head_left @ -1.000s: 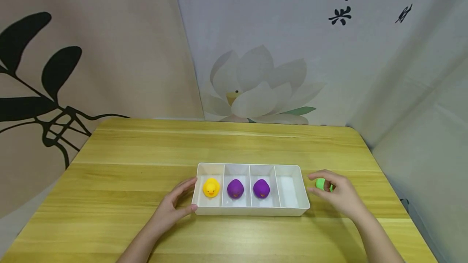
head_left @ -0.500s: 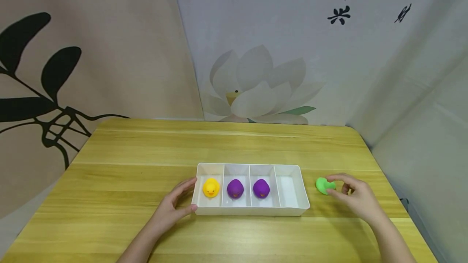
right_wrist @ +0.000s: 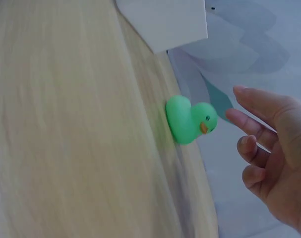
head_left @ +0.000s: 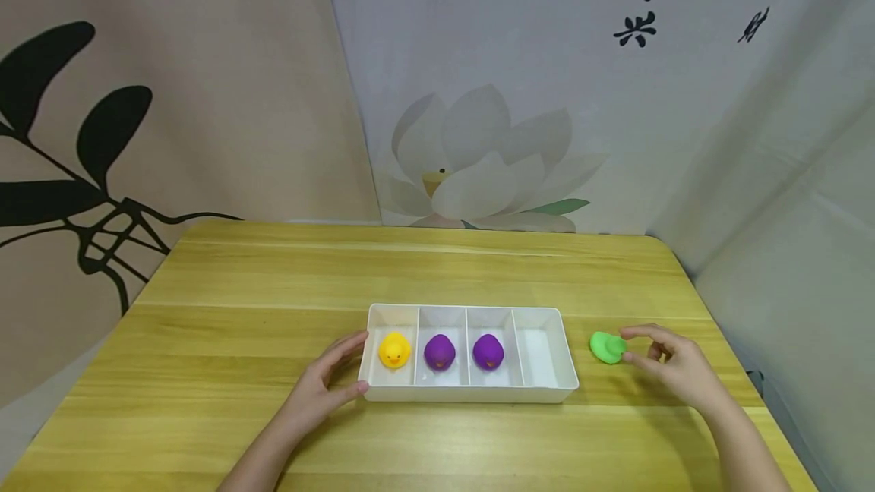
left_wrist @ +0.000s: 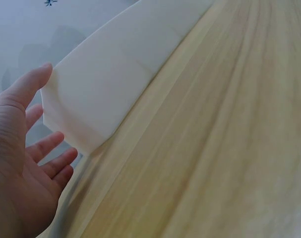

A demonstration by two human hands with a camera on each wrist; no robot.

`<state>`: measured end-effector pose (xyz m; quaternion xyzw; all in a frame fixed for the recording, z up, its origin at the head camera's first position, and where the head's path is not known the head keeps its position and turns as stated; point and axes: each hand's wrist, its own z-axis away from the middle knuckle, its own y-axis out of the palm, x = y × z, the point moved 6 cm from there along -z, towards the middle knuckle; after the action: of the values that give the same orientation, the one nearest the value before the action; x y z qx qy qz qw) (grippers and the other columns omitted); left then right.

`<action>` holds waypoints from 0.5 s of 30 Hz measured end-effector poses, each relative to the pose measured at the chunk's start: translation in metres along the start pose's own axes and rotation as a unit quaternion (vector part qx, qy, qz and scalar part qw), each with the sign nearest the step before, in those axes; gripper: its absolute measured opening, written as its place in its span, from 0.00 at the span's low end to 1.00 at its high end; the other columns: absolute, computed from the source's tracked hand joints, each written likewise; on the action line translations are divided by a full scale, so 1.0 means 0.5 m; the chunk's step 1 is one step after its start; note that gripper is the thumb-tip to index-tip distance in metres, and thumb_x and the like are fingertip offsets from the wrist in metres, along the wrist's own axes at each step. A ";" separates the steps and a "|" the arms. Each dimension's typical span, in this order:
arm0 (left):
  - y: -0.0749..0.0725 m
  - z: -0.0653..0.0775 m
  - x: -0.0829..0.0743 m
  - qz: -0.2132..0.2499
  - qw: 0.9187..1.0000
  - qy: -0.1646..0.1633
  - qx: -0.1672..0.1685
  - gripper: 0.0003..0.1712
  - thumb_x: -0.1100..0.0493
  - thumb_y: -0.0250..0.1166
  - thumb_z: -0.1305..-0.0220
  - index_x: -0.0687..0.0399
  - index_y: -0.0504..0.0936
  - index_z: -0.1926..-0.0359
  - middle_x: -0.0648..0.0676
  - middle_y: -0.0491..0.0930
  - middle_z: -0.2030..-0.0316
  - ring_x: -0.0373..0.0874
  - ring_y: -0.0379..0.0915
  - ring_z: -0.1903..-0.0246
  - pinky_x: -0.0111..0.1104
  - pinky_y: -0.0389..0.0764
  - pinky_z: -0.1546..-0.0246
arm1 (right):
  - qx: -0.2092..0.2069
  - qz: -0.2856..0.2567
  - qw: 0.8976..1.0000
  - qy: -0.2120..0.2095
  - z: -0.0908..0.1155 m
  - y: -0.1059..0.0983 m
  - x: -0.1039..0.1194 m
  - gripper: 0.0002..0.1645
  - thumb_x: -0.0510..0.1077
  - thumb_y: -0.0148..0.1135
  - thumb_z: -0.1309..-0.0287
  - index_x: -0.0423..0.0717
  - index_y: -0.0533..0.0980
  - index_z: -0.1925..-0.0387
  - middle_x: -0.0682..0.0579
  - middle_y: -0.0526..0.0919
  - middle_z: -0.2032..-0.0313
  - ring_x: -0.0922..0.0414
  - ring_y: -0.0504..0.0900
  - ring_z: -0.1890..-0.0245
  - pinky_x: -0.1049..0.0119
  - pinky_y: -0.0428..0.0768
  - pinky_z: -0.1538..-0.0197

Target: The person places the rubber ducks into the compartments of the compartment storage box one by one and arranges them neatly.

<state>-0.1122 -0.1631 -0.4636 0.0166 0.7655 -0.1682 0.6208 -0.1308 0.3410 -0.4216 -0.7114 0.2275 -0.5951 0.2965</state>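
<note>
A white tray with a row of compartments stands on the table. My left hand touches its left end, thumb at the near corner and index finger farther back, fingers loosely extended. A yellow rubber duck sits in the leftmost compartment, and purple rubber ducks occupy the two after it. The rightmost compartment holds nothing. Right of the tray, a green rubber duck rests on the table. Beside it my right hand hovers with relaxed fingers, apart from the duck in the right wrist view.
The wooden table extends around the tray. Pale printed curtains with a lotus and dark leaves hang behind and at the sides.
My right hand has moved right, away from the tray, and let go of the green rubber duck, which now stands uncovered on the table. The left hand and tray have stayed put.
</note>
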 end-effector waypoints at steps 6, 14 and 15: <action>0.000 0.000 0.000 0.001 1.000 -0.001 0.000 0.39 0.66 0.71 0.46 0.56 0.68 0.33 0.57 0.64 0.34 0.58 0.62 0.38 0.28 0.60 0.39 | 0.015 -0.005 1.000 0.006 -0.005 0.001 -0.020 0.21 0.42 0.68 0.44 0.42 0.78 0.48 0.49 0.72 0.76 0.59 0.66 0.80 0.68 0.65 0.84; 0.001 0.001 -0.001 0.002 1.000 -0.003 0.001 0.39 0.65 0.71 0.46 0.56 0.68 0.33 0.57 0.63 0.34 0.58 0.61 0.38 0.29 0.60 0.38 | 0.041 -0.028 0.999 0.007 -0.013 0.009 -0.035 0.22 0.43 0.67 0.43 0.42 0.77 0.47 0.47 0.72 0.74 0.59 0.66 0.78 0.68 0.66 0.81; 0.001 0.001 -0.001 0.002 1.000 -0.002 0.000 0.39 0.65 0.71 0.46 0.57 0.67 0.33 0.58 0.63 0.34 0.58 0.62 0.38 0.29 0.60 0.38 | 0.043 -0.030 0.999 0.008 -0.014 0.010 -0.038 0.22 0.43 0.67 0.42 0.42 0.77 0.47 0.47 0.71 0.74 0.59 0.66 0.78 0.68 0.66 0.81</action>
<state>-0.1114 -0.1626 -0.4631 0.0181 0.7643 -0.1673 0.6226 -0.1414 0.3492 -0.4377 -0.6995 0.1830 -0.6189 0.3069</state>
